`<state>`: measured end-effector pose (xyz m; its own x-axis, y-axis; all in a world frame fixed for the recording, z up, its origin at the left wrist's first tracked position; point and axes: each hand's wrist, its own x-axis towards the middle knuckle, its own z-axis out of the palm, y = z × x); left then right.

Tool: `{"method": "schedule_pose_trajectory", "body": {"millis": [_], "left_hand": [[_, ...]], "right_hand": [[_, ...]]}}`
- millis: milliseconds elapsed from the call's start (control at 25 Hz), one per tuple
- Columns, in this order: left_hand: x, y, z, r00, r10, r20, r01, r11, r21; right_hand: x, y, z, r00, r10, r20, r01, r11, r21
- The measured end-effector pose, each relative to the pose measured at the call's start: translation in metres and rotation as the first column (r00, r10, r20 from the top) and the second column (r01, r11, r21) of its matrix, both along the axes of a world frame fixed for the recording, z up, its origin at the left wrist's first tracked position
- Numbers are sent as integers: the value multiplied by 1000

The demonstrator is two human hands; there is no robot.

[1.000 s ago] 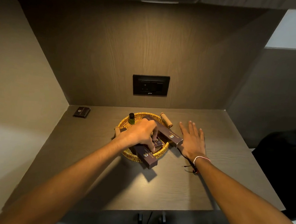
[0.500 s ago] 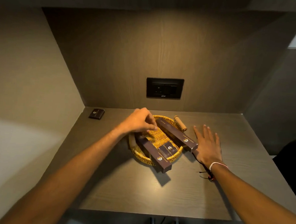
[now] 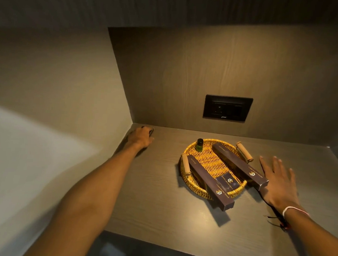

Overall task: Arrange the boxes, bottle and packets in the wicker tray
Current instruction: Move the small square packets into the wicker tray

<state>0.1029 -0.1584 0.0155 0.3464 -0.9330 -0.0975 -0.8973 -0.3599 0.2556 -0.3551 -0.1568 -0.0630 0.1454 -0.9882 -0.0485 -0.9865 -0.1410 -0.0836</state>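
Note:
A round wicker tray (image 3: 192, 187) with two wooden handles sits on the dark wooden shelf (image 3: 169, 213). In it a small green bottle (image 3: 199, 145) stands at the back. Two long dark boxes, one on the left (image 3: 210, 182) and one on the right (image 3: 239, 165), lie across it and stick out over the front rim. A flat dark packet (image 3: 229, 183) lies between them. My left hand (image 3: 141, 137) is in the far left corner, its fingers curled over a small dark packet (image 3: 151, 131) that is mostly hidden. My right hand (image 3: 279, 182) rests flat and open beside the right box.
A black wall socket (image 3: 227, 108) sits on the back panel above the tray. Walls close the shelf at the left, back and right. The shelf's front edge (image 3: 176, 247) runs below my forearms.
My left hand left the tray and reached to the far left corner onto the small dark packet. The bottle is now uncovered. The view swung left. My right hand stayed put.

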Motion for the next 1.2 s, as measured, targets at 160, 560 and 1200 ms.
{"method": "schedule_pose_trajectory", "body": {"millis": [160, 560, 1200], "left_hand": [[-10, -2, -6, 999, 34, 6, -33, 993, -109], [-93, -2, 52, 921, -245, -304, 152, 942, -298], [-211, 34, 36, 806, -587, -73, 592, 800, 102]], "right_hand": [[2, 2, 4, 1000, -7, -6, 6, 999, -33], [9, 10, 15, 999, -16, 40, 18, 999, -46], [7, 7, 9, 998, -15, 63, 17, 999, -30]]}}
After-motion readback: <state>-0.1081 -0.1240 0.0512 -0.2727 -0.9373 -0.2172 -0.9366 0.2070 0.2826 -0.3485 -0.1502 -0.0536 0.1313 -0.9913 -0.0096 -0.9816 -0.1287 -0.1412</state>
